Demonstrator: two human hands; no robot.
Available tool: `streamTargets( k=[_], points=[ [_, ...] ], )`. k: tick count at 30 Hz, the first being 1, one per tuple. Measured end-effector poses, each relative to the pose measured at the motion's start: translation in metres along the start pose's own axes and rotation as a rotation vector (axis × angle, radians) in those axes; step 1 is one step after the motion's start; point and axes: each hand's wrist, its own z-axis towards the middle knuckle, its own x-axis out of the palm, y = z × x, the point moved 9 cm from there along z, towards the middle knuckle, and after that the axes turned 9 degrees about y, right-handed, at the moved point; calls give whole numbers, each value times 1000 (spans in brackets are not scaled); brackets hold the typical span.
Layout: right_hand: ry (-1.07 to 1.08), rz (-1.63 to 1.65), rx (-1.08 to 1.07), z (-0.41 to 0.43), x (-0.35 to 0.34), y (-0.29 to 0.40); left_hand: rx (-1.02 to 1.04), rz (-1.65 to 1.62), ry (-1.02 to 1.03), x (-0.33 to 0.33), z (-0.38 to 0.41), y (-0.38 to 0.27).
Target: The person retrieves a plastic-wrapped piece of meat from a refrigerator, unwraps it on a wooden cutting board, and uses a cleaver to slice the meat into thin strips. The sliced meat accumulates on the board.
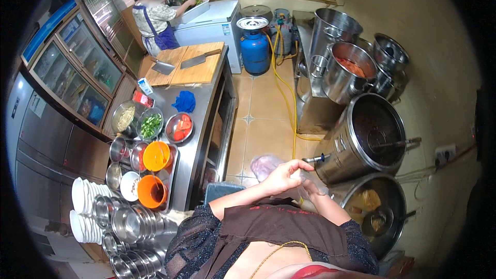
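Both of my hands are together in front of my brown apron. My left hand has its fingers bent beside a clear plastic bag or film; pale pinkish contents seem to show through it. Clear plastic covers my right hand, which looks like a loose disposable glove, and its fingers are partly hidden behind my left hand. Whether either hand grips the plastic cannot be told. Just beyond my hands, the spout of a tall steel pot points toward them.
A steel worktable on the left bears cleavers, bowls and orange containers. Large steel pots line the right side. A yellow hose crosses the tiled floor near a blue gas cylinder. Another person stands at a chest freezer.
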Motion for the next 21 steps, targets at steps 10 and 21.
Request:
streamTargets(
  k=[10, 21],
  points=[
    [-10, 16, 63, 160, -159, -6, -32, 820, 112, -149, 92, -99],
    [234, -89, -155, 402, -304, 58, 174, -24, -1219, -458, 24, -88]
  ],
)
